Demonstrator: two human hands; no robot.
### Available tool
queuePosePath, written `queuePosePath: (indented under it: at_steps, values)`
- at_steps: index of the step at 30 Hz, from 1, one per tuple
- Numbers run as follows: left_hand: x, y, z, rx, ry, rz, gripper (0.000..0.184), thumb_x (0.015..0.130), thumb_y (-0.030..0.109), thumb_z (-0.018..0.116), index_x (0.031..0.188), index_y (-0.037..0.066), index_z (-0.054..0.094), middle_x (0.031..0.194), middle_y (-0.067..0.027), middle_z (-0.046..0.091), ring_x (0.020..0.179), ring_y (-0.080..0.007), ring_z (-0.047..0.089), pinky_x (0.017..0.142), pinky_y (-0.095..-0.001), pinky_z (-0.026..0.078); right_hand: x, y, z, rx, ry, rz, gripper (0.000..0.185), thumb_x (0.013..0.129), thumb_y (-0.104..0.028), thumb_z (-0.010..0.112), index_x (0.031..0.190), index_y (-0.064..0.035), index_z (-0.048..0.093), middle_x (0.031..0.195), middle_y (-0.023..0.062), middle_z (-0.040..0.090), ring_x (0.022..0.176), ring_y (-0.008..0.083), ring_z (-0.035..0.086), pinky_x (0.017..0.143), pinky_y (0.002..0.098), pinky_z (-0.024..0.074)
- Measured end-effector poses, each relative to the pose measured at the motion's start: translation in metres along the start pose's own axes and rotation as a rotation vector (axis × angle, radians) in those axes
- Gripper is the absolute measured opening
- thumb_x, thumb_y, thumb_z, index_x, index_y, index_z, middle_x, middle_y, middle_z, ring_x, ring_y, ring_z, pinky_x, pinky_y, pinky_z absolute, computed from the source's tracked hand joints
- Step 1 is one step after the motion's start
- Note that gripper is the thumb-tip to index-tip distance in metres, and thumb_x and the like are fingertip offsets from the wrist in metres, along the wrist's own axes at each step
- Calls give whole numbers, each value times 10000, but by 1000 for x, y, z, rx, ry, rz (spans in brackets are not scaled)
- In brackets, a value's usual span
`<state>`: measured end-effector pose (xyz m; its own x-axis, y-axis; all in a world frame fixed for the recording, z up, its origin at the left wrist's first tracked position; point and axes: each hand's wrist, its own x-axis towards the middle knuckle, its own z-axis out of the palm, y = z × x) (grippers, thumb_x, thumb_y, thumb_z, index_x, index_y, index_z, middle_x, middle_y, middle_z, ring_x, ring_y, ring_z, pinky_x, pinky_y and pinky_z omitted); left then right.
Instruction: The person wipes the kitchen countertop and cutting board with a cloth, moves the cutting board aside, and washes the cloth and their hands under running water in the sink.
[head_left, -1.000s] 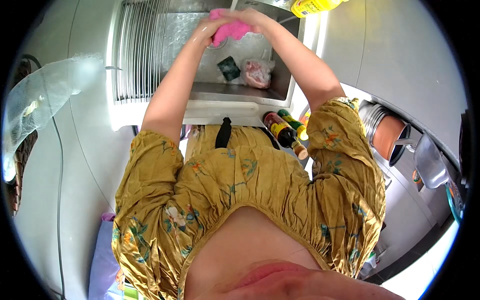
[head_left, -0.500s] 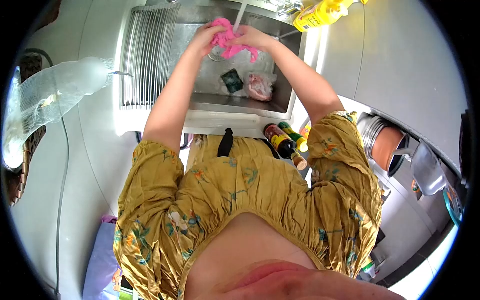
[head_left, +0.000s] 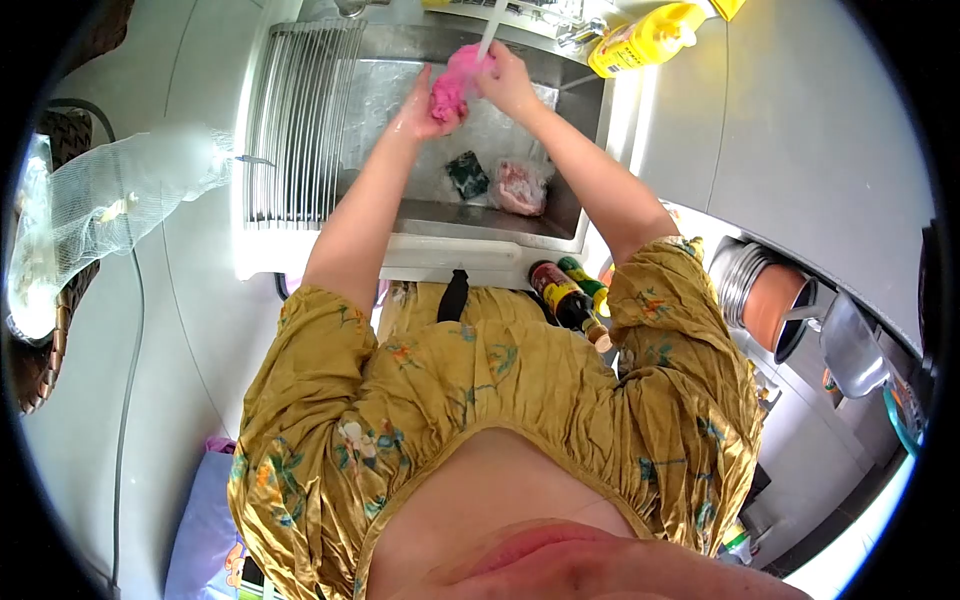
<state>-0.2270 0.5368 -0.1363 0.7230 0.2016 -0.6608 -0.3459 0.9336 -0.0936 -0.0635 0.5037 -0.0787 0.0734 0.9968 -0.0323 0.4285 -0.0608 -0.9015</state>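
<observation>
A bunched pink cloth (head_left: 459, 84) is between my hands, above the metal sink (head_left: 385, 90), under a stream of water (head_left: 492, 28). My left hand (head_left: 423, 116) cups the lower end of the cloth, palm up, with its fingers partly bent round it. From the right, my right hand (head_left: 511, 84) grips the upper part of the cloth, its fingers curled. Below them on the sink floor lie a dark green scouring pad (head_left: 466, 175) and a clear plastic bag of pinkish meat (head_left: 521, 188).
A metal drying rack (head_left: 300, 120) covers the sink's left side. A yellow detergent bottle (head_left: 645, 42) stands at the back right. Sauce bottles (head_left: 568, 300) are below the front edge. To the left hangs a white mesh bag (head_left: 130, 190); pots (head_left: 775, 300) are at the right.
The pink cloth has gone from loosely spread to a tighter bunch. My left hand has turned palm up and dropped lower, while my right hand has moved to the cloth's upper end.
</observation>
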Motion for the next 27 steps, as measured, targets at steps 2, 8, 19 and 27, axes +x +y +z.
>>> queuePosePath:
  at_steps: [2,8,19,27]
  values:
    - [5,-10,21,5,93,176,386,930,465,516,1065,106,562,711,-19,509,583,-132,483,384,-210,366,-3,-7,9,-229,20,-400,376,760,-129,629,1116,-20,582,985,150,654,904,274,652,692,410,548]
    - [-2,-29,67,72,217,403,396,937,481,501,1039,105,569,687,-2,511,524,-121,465,367,-203,359,-11,-30,15,-652,-124,-647,305,805,-298,597,1036,-103,636,979,142,640,860,362,618,679,453,538]
    - [-34,-2,20,784,58,105,286,925,384,557,834,113,544,549,59,383,385,-40,294,311,-224,169,22,8,-25,-792,-104,93,475,929,-408,387,845,-54,693,859,242,663,839,424,642,749,511,509]
    - [-75,21,-14,1312,145,39,319,888,368,654,771,94,542,570,71,381,442,-17,293,370,-219,175,44,67,-37,-595,-220,216,511,898,-494,460,892,-54,719,892,221,679,861,395,650,791,471,510]
